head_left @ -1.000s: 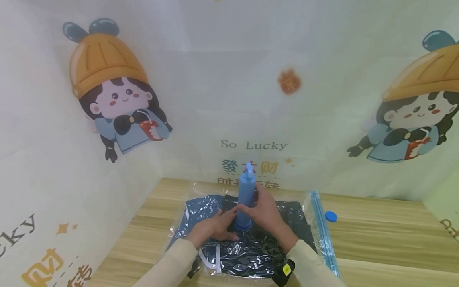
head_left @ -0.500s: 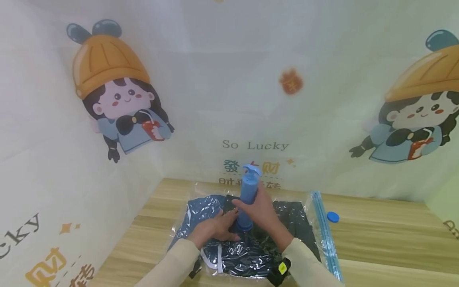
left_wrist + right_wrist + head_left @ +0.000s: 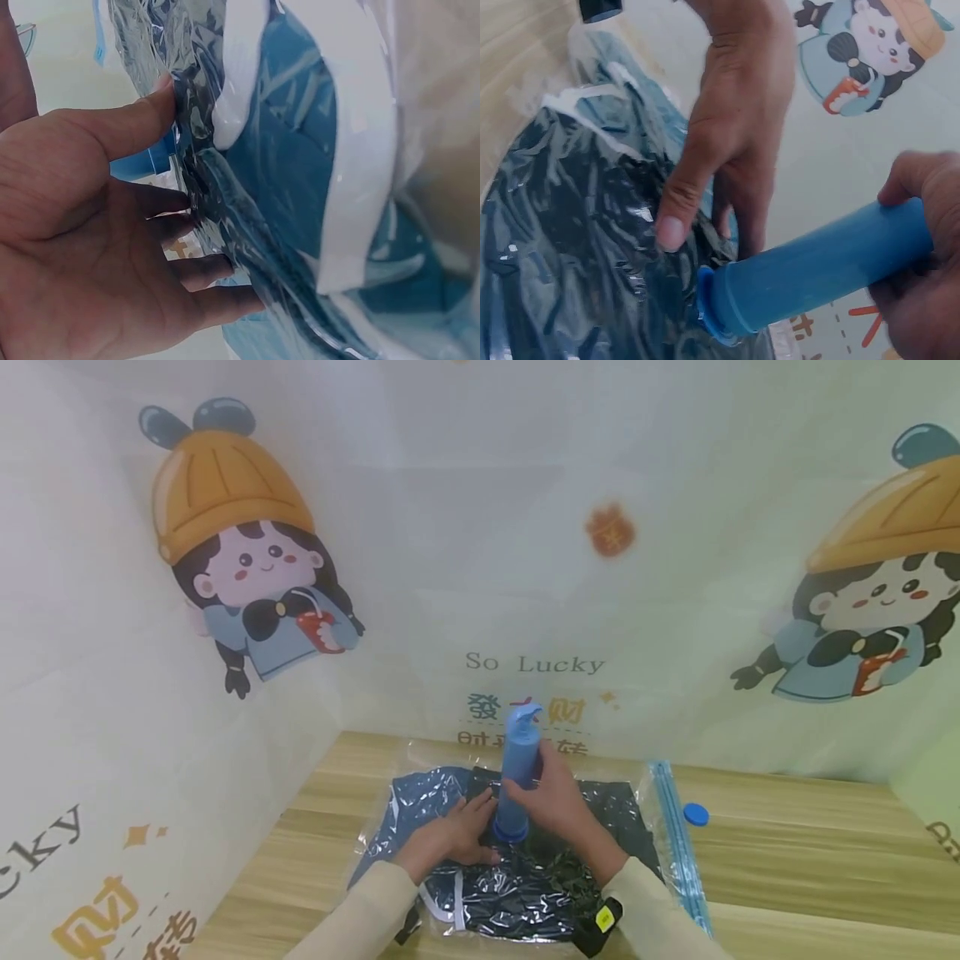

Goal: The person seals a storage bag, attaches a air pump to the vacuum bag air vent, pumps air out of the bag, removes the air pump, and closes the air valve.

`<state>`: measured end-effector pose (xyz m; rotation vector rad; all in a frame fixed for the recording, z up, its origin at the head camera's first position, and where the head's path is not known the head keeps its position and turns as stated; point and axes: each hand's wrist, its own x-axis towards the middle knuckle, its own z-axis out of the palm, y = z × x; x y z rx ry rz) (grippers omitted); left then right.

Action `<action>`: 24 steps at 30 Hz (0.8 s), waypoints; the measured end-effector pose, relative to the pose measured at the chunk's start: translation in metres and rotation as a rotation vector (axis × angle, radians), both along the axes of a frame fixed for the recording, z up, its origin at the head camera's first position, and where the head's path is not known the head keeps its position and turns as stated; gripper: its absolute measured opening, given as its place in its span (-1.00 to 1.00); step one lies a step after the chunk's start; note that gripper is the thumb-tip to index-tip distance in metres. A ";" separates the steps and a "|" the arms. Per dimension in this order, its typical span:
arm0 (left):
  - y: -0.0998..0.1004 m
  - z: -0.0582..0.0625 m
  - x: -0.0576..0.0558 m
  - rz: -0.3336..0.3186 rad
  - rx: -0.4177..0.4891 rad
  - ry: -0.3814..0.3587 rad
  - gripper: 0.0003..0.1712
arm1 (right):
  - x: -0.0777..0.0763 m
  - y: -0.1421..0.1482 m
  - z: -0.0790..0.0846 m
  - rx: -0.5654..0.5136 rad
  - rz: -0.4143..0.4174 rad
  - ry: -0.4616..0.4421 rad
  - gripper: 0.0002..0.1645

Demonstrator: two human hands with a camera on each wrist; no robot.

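A clear plastic vacuum storage bag [image 3: 517,910] lies flat, with dark and blue clothes [image 3: 427,793] inside it. On the middle of the bag stands a blue hand pump [image 3: 513,793], nearly upright, its handle close above the barrel. My right hand [image 3: 558,802] grips the pump barrel from the right, with the thumb in front. Beside the pump's base, my left hand [image 3: 457,839] rests on the bag with its fingers spread. In the left wrist view, the fingertips [image 3: 210,270] of that hand touch the plastic. The pump's base [image 3: 718,304] meets the bag in the right wrist view.
A round blue cap [image 3: 696,814] lies on the wooden table [image 3: 787,852], right of the bag's blue zip edge [image 3: 681,843]. A printed cloth [image 3: 480,543] with cartoon figures hangs behind and along the left side.
The pump's handle has turned about the barrel, from edge-on to broadside and partly back. The right hand has shifted slightly on the barrel. My left hand stays on the bag.
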<state>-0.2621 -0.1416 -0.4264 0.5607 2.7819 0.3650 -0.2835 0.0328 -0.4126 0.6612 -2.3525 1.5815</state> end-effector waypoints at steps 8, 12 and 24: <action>0.000 0.001 0.000 0.038 -0.014 -0.029 -0.01 | 0.000 -0.005 0.004 -0.004 -0.002 -0.047 0.00; 0.001 0.002 0.000 0.045 -0.015 -0.031 -0.02 | 0.000 -0.010 0.004 -0.025 -0.109 -0.031 0.01; 0.002 0.001 0.001 0.062 -0.003 -0.033 -0.02 | 0.005 -0.008 0.008 -0.007 -0.084 -0.008 -0.23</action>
